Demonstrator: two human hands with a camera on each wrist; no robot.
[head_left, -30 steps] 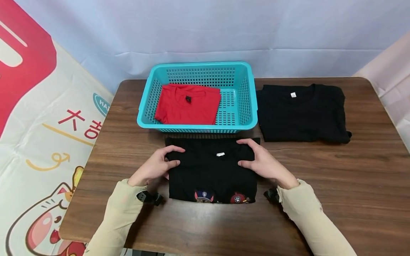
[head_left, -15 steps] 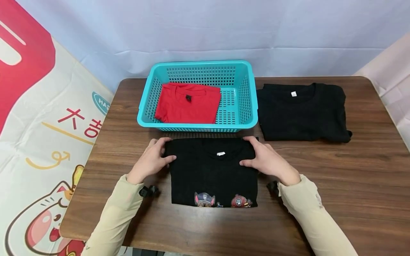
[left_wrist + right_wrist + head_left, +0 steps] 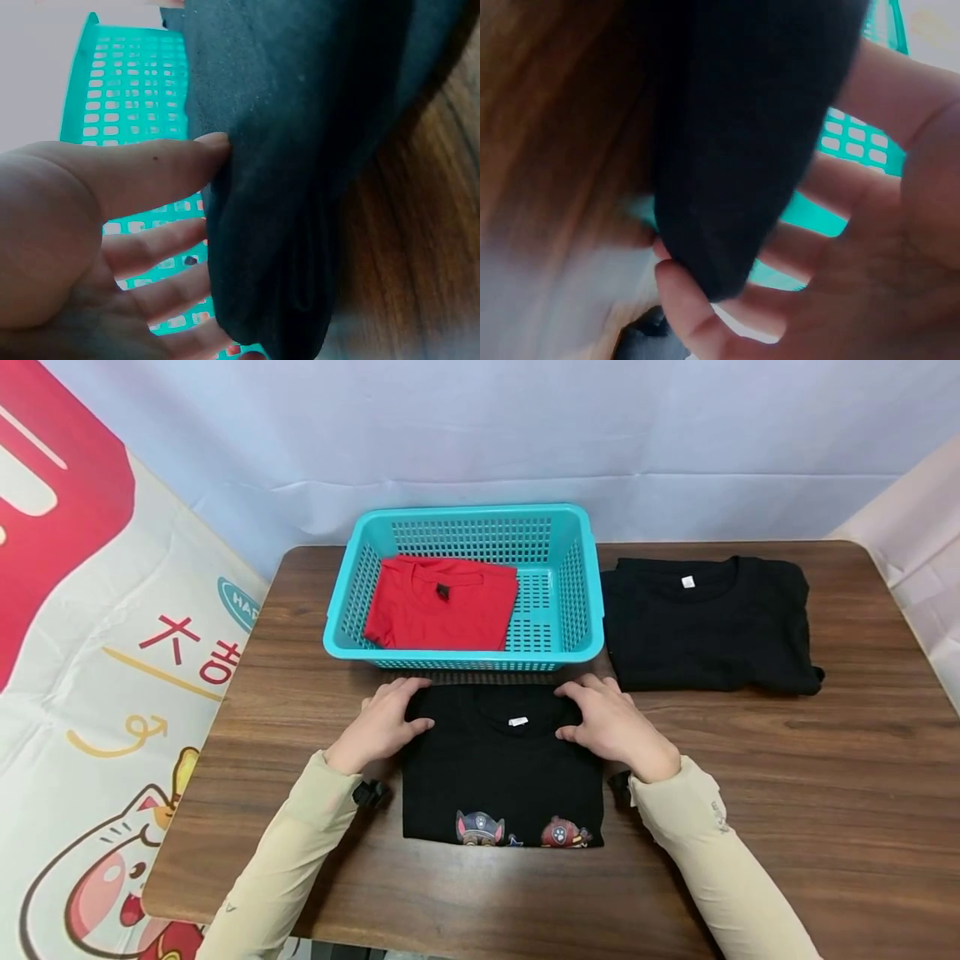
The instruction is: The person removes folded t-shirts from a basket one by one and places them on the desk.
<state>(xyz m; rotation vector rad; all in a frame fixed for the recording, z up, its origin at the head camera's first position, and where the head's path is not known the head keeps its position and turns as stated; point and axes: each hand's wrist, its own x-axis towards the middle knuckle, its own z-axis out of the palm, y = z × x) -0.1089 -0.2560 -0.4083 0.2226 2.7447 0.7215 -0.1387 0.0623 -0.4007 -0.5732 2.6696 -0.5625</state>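
A folded black T-shirt [image 3: 502, 777] lies at the front middle of the table, with a white neck label and two cartoon heads along its near edge. My left hand [image 3: 381, 728] grips its upper left side. In the left wrist view the thumb [image 3: 169, 169] presses on the cloth while the other fingers reach behind it. On the upper right side my right hand [image 3: 617, 731] holds the shirt. Seen from the right wrist, fingers curl under the dark folded cloth [image 3: 735, 150], and one fingertip shows at its far edge.
Just behind the shirt stands a turquoise basket [image 3: 463, 656] with a folded red T-shirt [image 3: 450, 614] in its left part. Another folded black T-shirt [image 3: 708, 627] lies to the basket's right. The wooden table [image 3: 757, 752] meets a white cloth backdrop [image 3: 480, 435].
My left hand first shifted outward, then came back right onto the shirt's upper left corner. The shirt's near edge slid slightly toward me and straightened. My right hand moved a little to the left.
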